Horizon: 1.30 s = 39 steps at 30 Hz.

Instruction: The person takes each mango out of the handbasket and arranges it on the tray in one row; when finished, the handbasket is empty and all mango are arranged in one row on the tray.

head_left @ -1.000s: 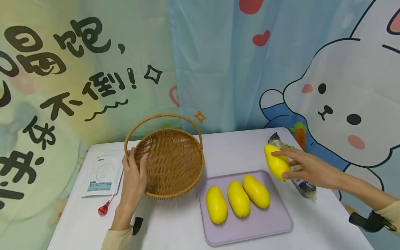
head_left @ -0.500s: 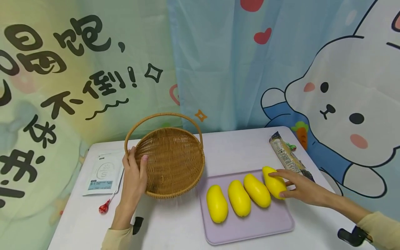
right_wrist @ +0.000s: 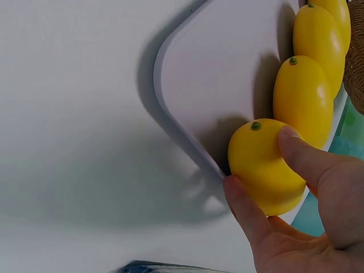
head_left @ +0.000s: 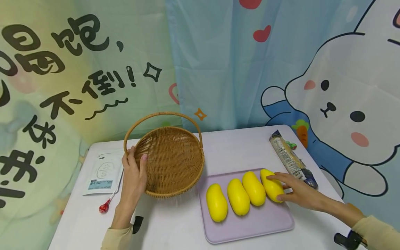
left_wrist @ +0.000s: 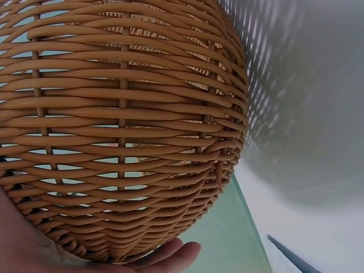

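My left hand (head_left: 134,177) grips the left side of a tilted wicker basket (head_left: 170,161), its open mouth facing me; the left wrist view shows the woven outside (left_wrist: 125,114) with fingertips (left_wrist: 176,257) at its edge. On the right, my right hand (head_left: 301,191) holds a yellow mango (head_left: 271,184) between thumb and fingers at the right end of a lilac tray (head_left: 259,225). Three more mangoes, a left one (head_left: 217,203), a middle one (head_left: 238,197) and a right one (head_left: 253,188), lie in a row on that tray. The right wrist view shows the held mango's green stem tip (right_wrist: 256,125).
Behind my right hand lies a long snack packet (head_left: 290,156), with a small green-wrapped candy (head_left: 292,145) beside it. Left of the basket are a white pouch (head_left: 103,173) and a red lollipop (head_left: 104,207). A printed curtain (head_left: 212,69) hangs behind the white table (head_left: 175,222).
My right hand has brought the mango leftward and down from above the snack packet to the tray, beside the other mangoes. The neighbouring mango has shifted slightly left. The left hand stays on the basket.
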Tool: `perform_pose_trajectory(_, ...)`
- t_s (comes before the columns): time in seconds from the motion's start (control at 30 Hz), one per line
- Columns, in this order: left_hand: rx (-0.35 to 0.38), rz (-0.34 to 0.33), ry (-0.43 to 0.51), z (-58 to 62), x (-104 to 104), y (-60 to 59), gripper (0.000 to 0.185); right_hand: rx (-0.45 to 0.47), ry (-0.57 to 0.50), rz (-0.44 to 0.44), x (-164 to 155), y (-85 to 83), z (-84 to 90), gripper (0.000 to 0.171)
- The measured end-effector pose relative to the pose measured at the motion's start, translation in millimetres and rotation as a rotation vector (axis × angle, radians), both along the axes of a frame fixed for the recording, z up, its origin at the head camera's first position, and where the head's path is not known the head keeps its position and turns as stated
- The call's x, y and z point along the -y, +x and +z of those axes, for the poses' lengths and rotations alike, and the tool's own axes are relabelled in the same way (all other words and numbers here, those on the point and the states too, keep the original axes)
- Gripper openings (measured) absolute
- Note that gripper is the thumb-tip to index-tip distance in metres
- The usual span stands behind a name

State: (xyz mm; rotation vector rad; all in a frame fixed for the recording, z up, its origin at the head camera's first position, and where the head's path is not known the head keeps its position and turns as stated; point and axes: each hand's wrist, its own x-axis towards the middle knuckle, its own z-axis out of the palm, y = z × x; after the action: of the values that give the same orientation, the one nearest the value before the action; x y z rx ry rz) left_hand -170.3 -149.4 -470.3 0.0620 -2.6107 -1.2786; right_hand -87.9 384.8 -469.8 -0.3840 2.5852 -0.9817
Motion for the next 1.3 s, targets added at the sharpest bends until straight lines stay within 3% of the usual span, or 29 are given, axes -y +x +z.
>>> perform_pose_trajectory(1.03,0.008,0.001,-0.029,0.6,1.6,1.2,0.068,-0.008,0.02,-0.021,3.2,1.6,-4.1,0.068)
perform_pose_trajectory(1.3,-0.027,0.043,-0.077,5.0,0.1,5.8,0.064,-0.014,0.073,-0.047,8.2,-0.2,4.1,0.07)
